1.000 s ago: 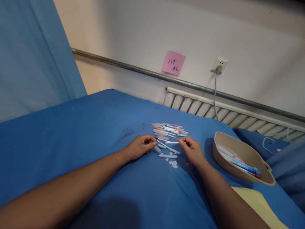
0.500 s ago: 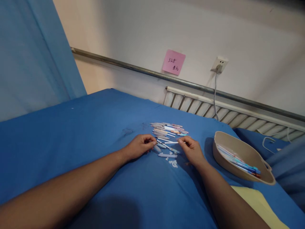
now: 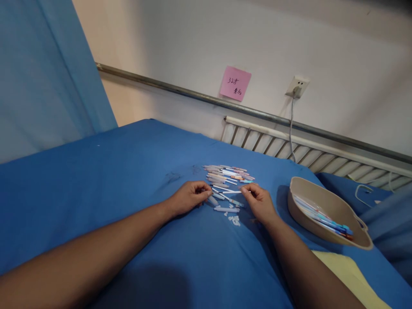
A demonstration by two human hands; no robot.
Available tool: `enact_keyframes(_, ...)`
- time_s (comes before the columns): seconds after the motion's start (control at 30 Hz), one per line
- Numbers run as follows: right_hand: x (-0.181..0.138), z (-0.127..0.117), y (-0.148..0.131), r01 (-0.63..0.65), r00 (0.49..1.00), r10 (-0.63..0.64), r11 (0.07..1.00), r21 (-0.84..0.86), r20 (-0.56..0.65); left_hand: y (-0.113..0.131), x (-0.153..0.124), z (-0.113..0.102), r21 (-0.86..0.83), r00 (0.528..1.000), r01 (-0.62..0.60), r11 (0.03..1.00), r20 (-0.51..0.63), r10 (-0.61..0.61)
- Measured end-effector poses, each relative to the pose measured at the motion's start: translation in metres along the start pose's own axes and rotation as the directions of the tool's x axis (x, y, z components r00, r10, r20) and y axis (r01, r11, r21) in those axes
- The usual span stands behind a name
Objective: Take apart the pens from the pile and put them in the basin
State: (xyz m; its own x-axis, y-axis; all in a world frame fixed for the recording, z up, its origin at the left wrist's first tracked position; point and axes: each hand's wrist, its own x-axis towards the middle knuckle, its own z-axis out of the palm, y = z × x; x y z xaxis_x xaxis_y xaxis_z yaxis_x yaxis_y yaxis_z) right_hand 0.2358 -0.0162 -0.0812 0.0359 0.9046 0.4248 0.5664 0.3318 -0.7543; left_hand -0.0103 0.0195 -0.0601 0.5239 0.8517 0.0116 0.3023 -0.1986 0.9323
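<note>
My right hand [image 3: 257, 201] pinches one end of a slim white pen refill [image 3: 232, 192], its dark end pointing left. My left hand [image 3: 193, 196] is closed, thumb against fingers, at the left side of the pens; what it grips is mostly hidden by the fingers. Between and beyond the hands, several pen parts and white refills [image 3: 227, 172] lie in rough rows on the blue sheet [image 3: 135, 171]. Closer to me are a pale pen barrel [image 3: 227, 210] and a few small white bits [image 3: 235, 220].
A beige basket [image 3: 298, 184] with several pens [image 3: 331, 223] stands at the right. Yellow cloth or paper [image 3: 344, 270] lies by my right forearm. Behind are a metal rail [image 3: 180, 92], a radiator [image 3: 254, 137], a plugged socket [image 3: 298, 86] and a pink note [image 3: 235, 83]. A blue curtain [image 3: 48, 73] hangs left.
Both hands keep almost the same place and grip. The refill in my right hand shows its dark end more clearly now. The view has shifted very slightly.
</note>
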Motion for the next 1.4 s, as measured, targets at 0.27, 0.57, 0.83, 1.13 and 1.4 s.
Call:
enact_keyframes(0.27, 0.000, -0.002, 0.000, -0.010, 1.000, 0.010, 1.000, -0.004, -0.007, 0.002, -0.001, 0.000, -0.012, 1.000, 0.011, 1.000, -0.002, -0.011)
enact_keyframes(0.57, 0.000, 0.001, -0.002, 0.020, 1.000, -0.020, 1.000, -0.003, 0.000, 0.001, -0.001, 0.001, -0.008, 1.000, -0.004, 1.000, 0.002, 0.004)
enact_keyframes(0.83, -0.001, -0.001, 0.001, -0.034, 0.999, 0.035, 0.999, 0.011, -0.024, 0.003, -0.001, 0.000, -0.006, 1.000, 0.009, 1.000, 0.002, -0.009)
enact_keyframes(1.13, -0.001, 0.001, -0.003, -0.006, 1.000, 0.006, 1.000, 0.011, -0.004, 0.004, -0.001, 0.001, -0.042, 1.000, 0.024, 0.999, -0.005, -0.025)
enact_keyframes(1.4, -0.003, 0.001, -0.015, -0.136, 0.990, 0.142, 0.962, 0.238, -0.009, 0.004, -0.001, -0.001, -0.222, 0.999, 0.049, 0.974, 0.004, -0.049)
